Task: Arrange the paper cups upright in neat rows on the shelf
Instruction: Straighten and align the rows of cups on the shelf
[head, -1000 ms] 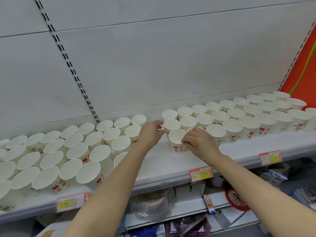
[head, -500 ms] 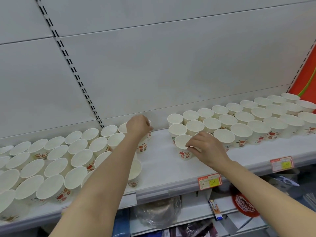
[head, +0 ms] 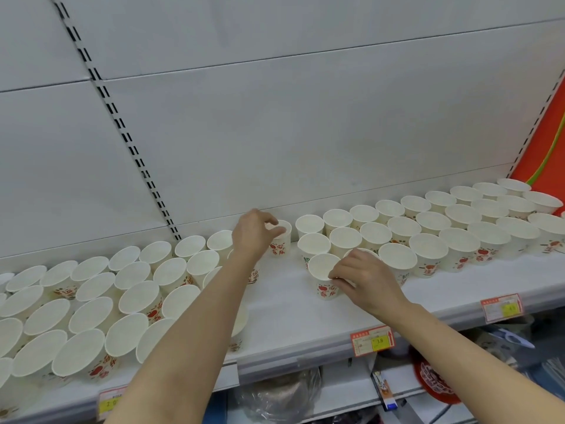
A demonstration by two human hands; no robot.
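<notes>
Left forearm [head: 195,325] hides several paper cups. Left hand [head: 252,237] pinches rear cup [head: 280,240] rim; right hand [head: 365,278] pinches front cup [head: 324,275] rim. Price tag [head: 373,341] reads 3.8; cup print illegible.

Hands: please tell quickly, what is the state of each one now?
Left hand: fingers pinch the rim of the back-row cup.
Right hand: fingers pinch the rim of the front cup.

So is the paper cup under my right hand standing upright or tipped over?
Upright. The white paper cup with red print stands on the white shelf, open mouth up, while the right hand pinches its rim.
</notes>
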